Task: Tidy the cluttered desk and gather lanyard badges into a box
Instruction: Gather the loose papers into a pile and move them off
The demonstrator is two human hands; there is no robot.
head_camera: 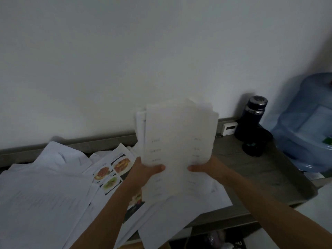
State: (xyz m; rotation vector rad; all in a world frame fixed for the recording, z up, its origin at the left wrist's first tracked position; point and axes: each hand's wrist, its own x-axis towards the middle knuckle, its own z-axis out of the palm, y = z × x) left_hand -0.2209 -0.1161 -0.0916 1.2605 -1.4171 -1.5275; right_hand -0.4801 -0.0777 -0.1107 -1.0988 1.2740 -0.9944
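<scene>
Left hand and right hand grip blurred white printed paper sheaf, thumbs on front; grey desk below; 1 dark bottle right of grip.

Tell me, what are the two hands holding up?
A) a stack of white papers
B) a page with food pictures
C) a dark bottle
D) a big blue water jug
A: the left hand and the right hand both hold the stack of white papers upright above the desk.
</scene>
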